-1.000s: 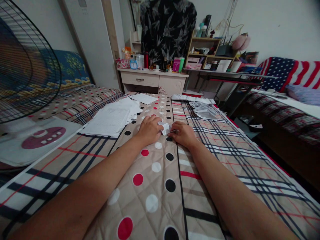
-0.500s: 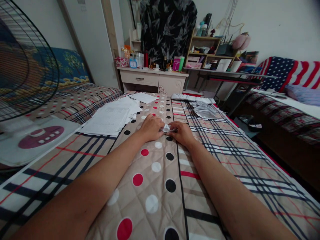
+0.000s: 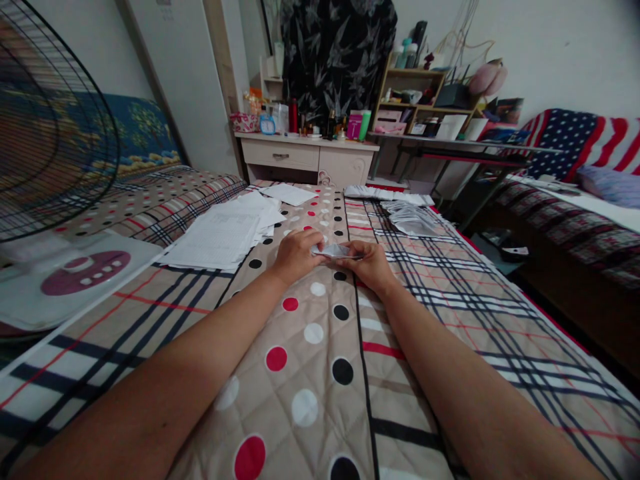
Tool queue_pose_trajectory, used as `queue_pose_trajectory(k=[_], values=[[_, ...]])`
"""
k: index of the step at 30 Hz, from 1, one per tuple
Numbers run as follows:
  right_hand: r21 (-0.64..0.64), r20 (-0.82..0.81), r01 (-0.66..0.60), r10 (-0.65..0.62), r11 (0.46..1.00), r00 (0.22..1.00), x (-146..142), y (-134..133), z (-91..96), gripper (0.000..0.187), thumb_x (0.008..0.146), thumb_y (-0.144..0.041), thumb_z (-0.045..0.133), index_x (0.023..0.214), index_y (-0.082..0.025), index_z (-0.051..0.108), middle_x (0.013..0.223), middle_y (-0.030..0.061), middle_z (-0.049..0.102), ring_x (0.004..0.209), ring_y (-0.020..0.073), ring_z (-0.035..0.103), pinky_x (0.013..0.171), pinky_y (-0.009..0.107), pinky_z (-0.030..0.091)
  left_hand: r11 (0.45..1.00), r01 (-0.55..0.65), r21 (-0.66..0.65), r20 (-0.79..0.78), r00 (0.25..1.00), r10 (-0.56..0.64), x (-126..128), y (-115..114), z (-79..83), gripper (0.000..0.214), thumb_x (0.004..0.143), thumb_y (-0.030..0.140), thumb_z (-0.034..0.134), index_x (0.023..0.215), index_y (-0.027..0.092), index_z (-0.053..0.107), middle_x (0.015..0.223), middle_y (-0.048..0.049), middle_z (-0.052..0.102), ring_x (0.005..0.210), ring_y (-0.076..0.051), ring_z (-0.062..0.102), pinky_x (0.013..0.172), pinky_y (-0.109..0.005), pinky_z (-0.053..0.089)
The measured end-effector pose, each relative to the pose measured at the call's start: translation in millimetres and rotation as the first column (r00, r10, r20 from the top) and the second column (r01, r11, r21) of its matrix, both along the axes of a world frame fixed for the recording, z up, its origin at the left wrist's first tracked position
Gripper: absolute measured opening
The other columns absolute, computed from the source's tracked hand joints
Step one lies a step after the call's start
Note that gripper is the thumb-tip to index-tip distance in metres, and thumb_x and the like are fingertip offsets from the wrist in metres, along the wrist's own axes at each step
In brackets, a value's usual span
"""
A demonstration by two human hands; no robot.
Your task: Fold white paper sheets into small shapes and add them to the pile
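Note:
Between my two hands, just above the bedspread (image 3: 305,360), is a small folded piece of paper (image 3: 334,251), whitish grey. My left hand (image 3: 299,255) pinches its left end, fingers curled over it. At the other end, my right hand (image 3: 367,261) grips the paper between thumb and fingers. A stack of printed white sheets (image 3: 215,233) lies to the left of my left hand. Beyond my right hand rests a fanned pile of folded papers (image 3: 413,219), with a long row of folded paper (image 3: 387,195) behind it.
A fan (image 3: 60,120) stands close on the left, its base (image 3: 90,273) beside the bedspread. A single sheet (image 3: 290,194) lies past the stack. At the far end is a white dresser (image 3: 300,157) crowded with bottles; a shelf unit (image 3: 413,100) and a second bed (image 3: 575,233) are at right.
My hands have moved slightly apart, and more of the folded paper shows between them. The view has shifted a little; the stacks look the same.

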State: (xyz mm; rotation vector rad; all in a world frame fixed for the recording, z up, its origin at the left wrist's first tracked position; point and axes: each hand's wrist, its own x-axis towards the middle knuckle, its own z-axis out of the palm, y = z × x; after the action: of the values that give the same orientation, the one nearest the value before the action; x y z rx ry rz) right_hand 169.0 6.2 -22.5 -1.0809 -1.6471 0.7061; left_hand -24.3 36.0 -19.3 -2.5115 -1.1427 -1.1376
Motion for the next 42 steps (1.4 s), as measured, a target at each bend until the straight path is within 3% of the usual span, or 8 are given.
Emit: queue_pose_trajectory(k=[5,9,20,26,32,36,38,42], values=[[0.007,0.030,0.048,-0.048,0.999,0.998,3,6,-6.3,0.031,0.061,-0.037,0.079,0.057,-0.017,0.056,0.059,-0.0018,0.058,0.054,0.0105,0.045,0.050,0.024,0.035,0.994,0.054,-0.097,0.069,0.997,-0.047,1,1,-2.3,0.041,0.066,0.030,0.082,0.103,0.022,0.068,0.092,-0.0037,0.075,0.085,-0.022,0.068,0.078,-0.034,0.045],[-0.013,0.033,0.078,-0.078,0.997,0.996,3,6,-7.6,0.028,0.060,-0.034,0.079,0.057,-0.017,0.056,0.055,-0.0041,0.053,0.052,0.0095,0.043,0.049,0.023,0.032,0.987,0.095,-0.131,0.061,0.994,-0.088,1,5,-7.7,0.020,0.071,0.032,0.079,0.089,0.025,0.075,0.087,-0.0034,0.076,0.084,-0.023,0.069,0.080,-0.037,0.044],[0.022,0.093,0.149,-0.150,0.989,0.984,-1,3,-2.2,0.026,0.061,-0.030,0.076,0.054,-0.018,0.053,0.052,-0.0045,0.050,0.050,0.0094,0.041,0.048,0.024,0.030,0.979,0.135,-0.153,0.198,0.975,-0.103,6,6,-7.7,0.006,0.076,0.027,0.074,0.079,0.023,0.077,0.080,-0.0032,0.076,0.077,-0.019,0.068,0.079,-0.034,0.047],[0.051,0.110,0.085,-0.090,0.995,0.990,-6,0,-0.3,0.022,0.065,-0.031,0.073,0.080,-0.016,0.067,0.072,-0.0001,0.064,0.063,0.0132,0.054,0.057,0.024,0.038,0.948,0.155,-0.280,0.258,0.963,-0.081,3,6,-4.9,0.008,0.072,0.022,0.074,0.079,0.020,0.078,0.079,-0.0042,0.075,0.072,-0.019,0.067,0.072,-0.030,0.049],[-0.130,0.006,0.053,-0.053,0.990,0.999,-4,1,1.7,0.021,0.063,-0.035,0.073,0.065,-0.014,0.068,0.056,-0.0024,0.057,0.053,0.0098,0.043,0.051,0.024,0.031,0.856,0.227,-0.465,0.488,0.872,0.034,-3,8,0.9,0.026,0.064,0.037,0.079,0.073,0.014,0.072,0.065,-0.0017,0.067,0.059,-0.014,0.059,0.056,-0.024,0.043],[-0.183,-0.144,0.071,-0.098,0.981,0.985,-3,-2,5.9,0.022,0.060,-0.034,0.075,0.060,-0.014,0.066,0.052,-0.0031,0.054,0.049,0.0085,0.040,0.048,0.024,0.029,0.659,0.509,-0.554,0.757,0.638,0.144,-1,6,1.1,0.041,0.060,0.040,0.082,0.087,0.013,0.068,0.070,-0.0024,0.068,0.056,-0.012,0.058,0.051,-0.021,0.043],[-0.184,-0.208,0.072,-0.110,0.980,0.972,-6,-5,7.3,0.022,0.061,-0.034,0.075,0.059,-0.015,0.064,0.052,-0.0028,0.054,0.048,0.0084,0.041,0.047,0.023,0.030,0.552,0.593,-0.586,0.778,0.603,0.178,3,2,0.3,0.042,0.057,0.039,0.084,0.085,0.012,0.068,0.072,-0.0035,0.068,0.057,-0.011,0.059,0.053,-0.021,0.044],[-0.185,-0.274,0.058,-0.109,0.981,0.956,-15,-6,6.5,0.023,0.062,-0.036,0.075,0.061,-0.014,0.066,0.055,-0.0005,0.060,0.049,0.0097,0.046,0.048,0.023,0.034,0.501,0.618,-0.606,0.781,0.581,0.229,15,-8,-1.1,0.041,0.049,0.035,0.088,0.074,0.010,0.068,0.067,-0.0021,0.066,0.054,-0.009,0.055,0.051,-0.020,0.042]])
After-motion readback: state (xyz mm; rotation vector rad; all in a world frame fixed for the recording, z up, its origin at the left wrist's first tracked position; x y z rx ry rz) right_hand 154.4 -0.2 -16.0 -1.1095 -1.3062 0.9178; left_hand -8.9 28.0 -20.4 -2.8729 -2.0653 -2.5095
